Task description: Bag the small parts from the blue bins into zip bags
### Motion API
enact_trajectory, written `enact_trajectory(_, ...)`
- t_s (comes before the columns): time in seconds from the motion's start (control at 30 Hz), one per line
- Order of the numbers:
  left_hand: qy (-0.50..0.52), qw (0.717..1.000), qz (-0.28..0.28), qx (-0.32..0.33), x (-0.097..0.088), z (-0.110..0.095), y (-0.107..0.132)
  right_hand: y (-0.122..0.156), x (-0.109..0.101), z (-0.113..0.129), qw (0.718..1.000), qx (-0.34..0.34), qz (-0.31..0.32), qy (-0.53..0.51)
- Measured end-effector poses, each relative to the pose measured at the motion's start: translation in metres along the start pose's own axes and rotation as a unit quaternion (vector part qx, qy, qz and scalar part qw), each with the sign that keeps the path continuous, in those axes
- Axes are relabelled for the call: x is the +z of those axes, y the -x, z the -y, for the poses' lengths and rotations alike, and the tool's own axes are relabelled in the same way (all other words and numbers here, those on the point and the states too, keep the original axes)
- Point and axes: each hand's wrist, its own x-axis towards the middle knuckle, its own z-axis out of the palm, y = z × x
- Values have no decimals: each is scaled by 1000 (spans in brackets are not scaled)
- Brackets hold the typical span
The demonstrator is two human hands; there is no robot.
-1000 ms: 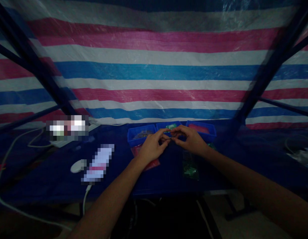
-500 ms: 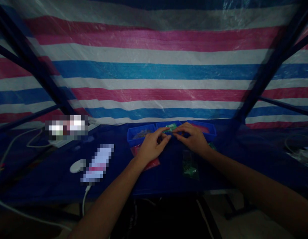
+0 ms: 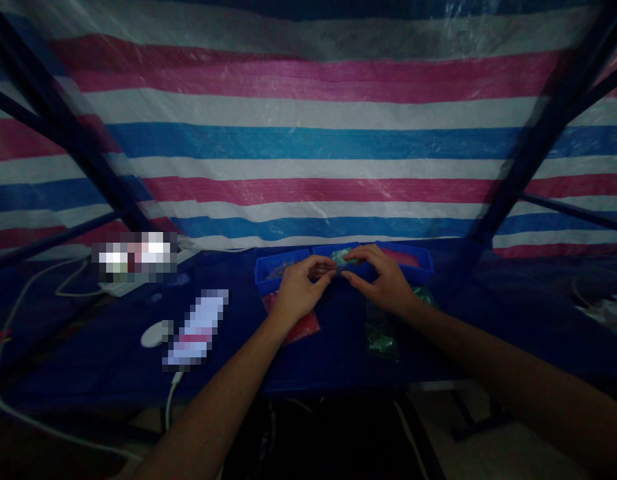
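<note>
My left hand (image 3: 299,290) and my right hand (image 3: 383,280) meet over a dark blue table, fingertips pinched together around a small item too dim to name. They hover at the middle blue bin (image 3: 338,252), which holds something green. A left blue bin (image 3: 276,268) and a right blue bin (image 3: 413,259) with red contents flank it. A red bag (image 3: 301,327) lies under my left wrist. A green bag (image 3: 381,337) lies under my right wrist.
A striped pink, blue and white tarp (image 3: 308,133) hangs behind the table, framed by dark poles. On the left lie a white round object (image 3: 151,333), white cables (image 3: 18,293) and blurred-out items. More cable sits at the far right (image 3: 601,300).
Both hands shifted slightly away from me toward the middle bin, staying pinched together.
</note>
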Motion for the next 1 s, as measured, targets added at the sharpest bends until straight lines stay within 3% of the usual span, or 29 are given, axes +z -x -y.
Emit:
enact_trajectory(0.1,30,999,33,1,2,-1,1,1,3,-6,998,49,-27,-35)
enact_trajectory(0.2,26,998,56,1,2,-3,3,1,3,-12,996,72,12,-57)
enact_trajectory(0.3,-57,997,52,19,0,-6,4,0,2,-14,995,80,30,-50)
enact_trajectory(0.43,-168,983,74,29,-4,-12,5,0,2,-13,998,37,29,-44)
enact_trajectory(0.6,-128,988,84,-4,-3,-11,6,1,1,-11,999,8,35,-39)
enact_trajectory(0.83,11,999,36,-15,-2,2,1,-1,-1,-10,997,-35,63,-27)
enact_trajectory(1.0,-20,999,37,-15,-3,-3,0,0,1,-5,997,-43,69,-19)
